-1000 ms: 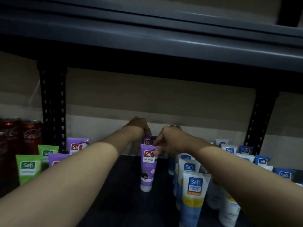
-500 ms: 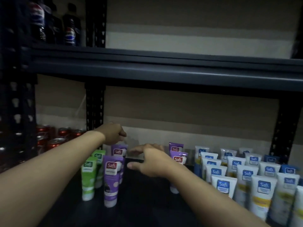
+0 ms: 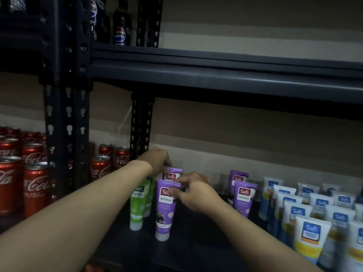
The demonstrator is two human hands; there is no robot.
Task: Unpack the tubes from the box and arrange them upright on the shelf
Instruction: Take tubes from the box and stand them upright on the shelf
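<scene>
The dark metal shelf carried shiny red cans at the left and glossy plastic tubes standing cap-down, flat crimped ends up. The front purple tube stood upright beside a green tube. The right hand pinched its crimped top between thumb and curled fingers. Just behind, the left hand had its fingers curled onto the top edge of the rear purple tube.

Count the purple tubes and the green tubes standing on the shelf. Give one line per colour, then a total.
Purple tubes: 4
Green tubes: 2
Total: 6
</scene>
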